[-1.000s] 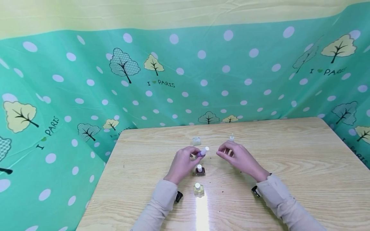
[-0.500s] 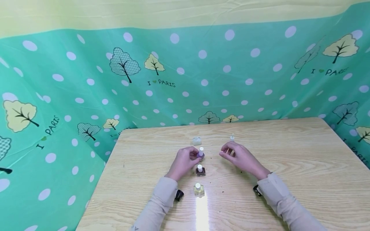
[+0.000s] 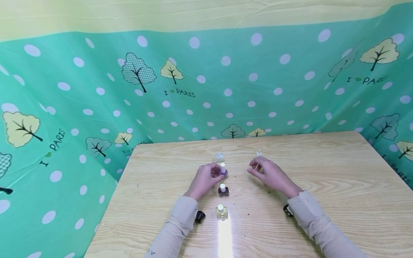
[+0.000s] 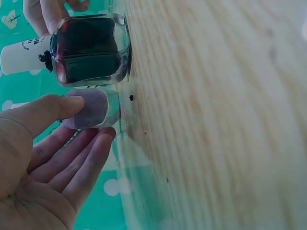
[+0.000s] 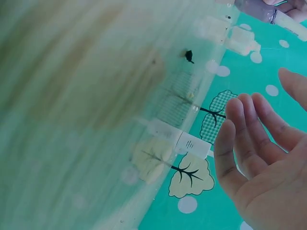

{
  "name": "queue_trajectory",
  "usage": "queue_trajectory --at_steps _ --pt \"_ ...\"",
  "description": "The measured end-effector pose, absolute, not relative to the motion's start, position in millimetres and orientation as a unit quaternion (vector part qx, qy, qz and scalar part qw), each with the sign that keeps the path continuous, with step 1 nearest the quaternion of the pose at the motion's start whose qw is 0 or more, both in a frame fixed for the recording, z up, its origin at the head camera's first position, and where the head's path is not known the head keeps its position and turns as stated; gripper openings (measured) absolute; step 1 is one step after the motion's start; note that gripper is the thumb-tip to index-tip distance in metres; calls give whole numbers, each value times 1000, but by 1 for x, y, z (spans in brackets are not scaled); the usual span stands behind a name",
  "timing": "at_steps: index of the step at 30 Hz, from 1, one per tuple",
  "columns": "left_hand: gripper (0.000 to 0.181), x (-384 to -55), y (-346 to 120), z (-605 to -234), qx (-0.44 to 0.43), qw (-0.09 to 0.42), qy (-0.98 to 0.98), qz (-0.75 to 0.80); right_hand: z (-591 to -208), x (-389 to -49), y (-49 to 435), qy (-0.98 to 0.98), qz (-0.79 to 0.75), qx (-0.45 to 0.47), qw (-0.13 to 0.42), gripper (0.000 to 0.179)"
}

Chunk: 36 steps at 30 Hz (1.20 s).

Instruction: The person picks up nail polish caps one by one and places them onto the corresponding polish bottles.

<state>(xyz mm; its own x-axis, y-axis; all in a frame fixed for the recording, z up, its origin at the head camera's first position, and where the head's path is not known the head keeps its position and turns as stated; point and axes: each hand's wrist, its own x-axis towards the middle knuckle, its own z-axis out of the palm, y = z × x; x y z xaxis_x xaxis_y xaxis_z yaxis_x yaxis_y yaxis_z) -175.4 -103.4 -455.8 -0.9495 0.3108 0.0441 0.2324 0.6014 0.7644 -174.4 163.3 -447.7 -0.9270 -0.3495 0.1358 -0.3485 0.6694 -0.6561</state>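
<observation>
My left hand (image 3: 204, 178) pinches a purple nail polish bottle (image 3: 223, 173) between thumb and fingers. In the left wrist view this purple bottle (image 4: 91, 108) stands upright at the tabletop, the thumb on its near side. Just in front of it is a dark red nail polish bottle (image 3: 223, 192) with a white cap. Nearer still stands a pale yellow nail polish bottle (image 3: 221, 213). My right hand (image 3: 270, 174) hovers to the right, fingers loosely bent and holding nothing. Right behind it is a small white piece with a thin tip (image 3: 259, 153).
Behind the purple bottle sits a clear capless bottle (image 3: 219, 157). Dark specks (image 5: 188, 56) dot the glossy wooden table (image 3: 322, 168). A green patterned cloth (image 3: 206, 86) hangs along the table's back edge and left side.
The purple bottle, tilted to the right in my left hand a second ago, now stands upright, slightly left of before. My right hand has drawn a little to the right.
</observation>
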Motion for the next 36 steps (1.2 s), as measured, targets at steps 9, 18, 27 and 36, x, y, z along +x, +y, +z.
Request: queue_trajectory --at_steps 9,18,27,36 --pt "32 -175 -108 -458 139 53 901 407 -448 -176 168 925 -332 -185 -18 29" --pt "34 -179 -120 -458 126 40 903 409 -447 -180 178 930 -327 -167 -37 31" --pt "39 -187 -124 -456 106 -5 910 402 -442 -187 187 938 -313 -142 -48 27" --pt "40 -195 -123 -458 97 -14 908 407 -443 -195 195 941 -314 -119 -35 33"
